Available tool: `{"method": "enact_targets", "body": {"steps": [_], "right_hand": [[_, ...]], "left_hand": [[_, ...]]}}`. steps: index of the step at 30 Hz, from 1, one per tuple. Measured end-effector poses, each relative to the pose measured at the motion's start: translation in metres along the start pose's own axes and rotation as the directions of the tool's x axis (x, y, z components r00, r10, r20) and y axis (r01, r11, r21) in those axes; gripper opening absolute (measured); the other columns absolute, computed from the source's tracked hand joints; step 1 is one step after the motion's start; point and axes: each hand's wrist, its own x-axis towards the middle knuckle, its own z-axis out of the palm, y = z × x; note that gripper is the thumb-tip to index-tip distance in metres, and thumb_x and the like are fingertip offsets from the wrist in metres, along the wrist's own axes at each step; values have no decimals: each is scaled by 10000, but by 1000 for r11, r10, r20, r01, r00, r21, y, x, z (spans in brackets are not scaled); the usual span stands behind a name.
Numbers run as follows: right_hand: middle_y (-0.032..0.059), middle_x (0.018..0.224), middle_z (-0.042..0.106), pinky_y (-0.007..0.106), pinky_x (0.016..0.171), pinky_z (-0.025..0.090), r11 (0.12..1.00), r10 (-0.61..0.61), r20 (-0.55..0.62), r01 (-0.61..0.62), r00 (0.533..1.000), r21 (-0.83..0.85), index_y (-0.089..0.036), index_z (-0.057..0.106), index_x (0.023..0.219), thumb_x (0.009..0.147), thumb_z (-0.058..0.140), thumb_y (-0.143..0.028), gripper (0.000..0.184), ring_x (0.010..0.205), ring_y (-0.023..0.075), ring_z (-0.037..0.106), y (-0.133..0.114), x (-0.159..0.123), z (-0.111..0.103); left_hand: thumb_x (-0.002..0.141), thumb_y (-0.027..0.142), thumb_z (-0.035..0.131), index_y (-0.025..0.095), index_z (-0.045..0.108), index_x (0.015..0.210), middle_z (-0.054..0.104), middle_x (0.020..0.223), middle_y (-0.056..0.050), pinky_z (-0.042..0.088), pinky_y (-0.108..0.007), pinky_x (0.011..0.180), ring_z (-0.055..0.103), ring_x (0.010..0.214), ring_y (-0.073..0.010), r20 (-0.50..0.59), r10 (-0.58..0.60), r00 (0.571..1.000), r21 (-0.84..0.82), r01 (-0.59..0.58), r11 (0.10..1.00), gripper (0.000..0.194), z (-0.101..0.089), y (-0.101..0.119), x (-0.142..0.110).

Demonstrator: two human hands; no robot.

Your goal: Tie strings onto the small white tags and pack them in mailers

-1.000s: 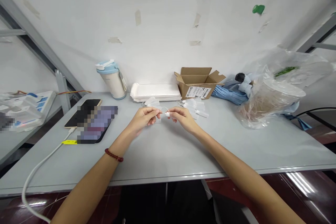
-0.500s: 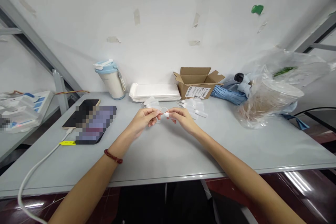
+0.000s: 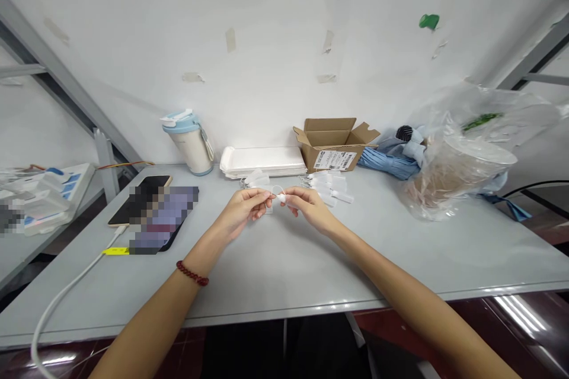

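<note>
1. Our left hand (image 3: 244,208) was nearly closed, thumb and finger pinching one end of a thin loop (image 3: 278,187), pale, curved and cord-like.
2. Our right hand (image 3: 309,206) was curled too, fingertips closed on a small white piece (image 3: 281,198), smooth and stubby. That piece sat between our hands, right by the loop, over the smooth grey table (image 3: 284,272).
3. Just beyond the right hand we had a cluster of translucent tags (image 3: 328,180), slim and plasticky. A smaller bunch of similar tags (image 3: 258,178) lay just past the left hand.
4. Farther out, between both hands, was a flat white stack (image 3: 262,160), with a cardboard box (image 3: 333,160), flaps open, beyond the right hand.
5. Out left of the left hand: a cream tumbler (image 3: 193,148) with a blue lid, upright.
6. Well right of the right hand: crumpled blue fabric (image 3: 391,163) and a crinkly clear plastic bag (image 3: 444,180).
</note>
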Motion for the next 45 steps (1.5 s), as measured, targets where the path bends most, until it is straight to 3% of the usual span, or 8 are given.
{"method": "enact_targets", "body": {"steps": [26, 45], "right_hand": [[-11, 705, 574, 230, 547, 367, 1000, -10, 20, 9, 1000, 18, -157, 654, 805, 752, 520, -316, 214, 538, 72, 425, 6, 2, -3], [-15, 690, 551, 233, 558, 366, 999, -12, 18, 11, 1000, 41, -159, 644, 767, 777, 513, -313, 202, 531, 71, 422, 3, 1, -2]], "left_hand": [[709, 356, 711, 122, 704, 785, 563, 661, -2, 242, -197, 436, 397, 458, -36, 10, -19, 1000, -61, 19, 998, 246, 0, -2, 2], [751, 369, 680, 133, 699, 776, 578, 671, -11, 253, -201, 445, 375, 467, -35, 6, 15, 1000, 8, -15, 1000, 238, -4, -6, 3]]}}
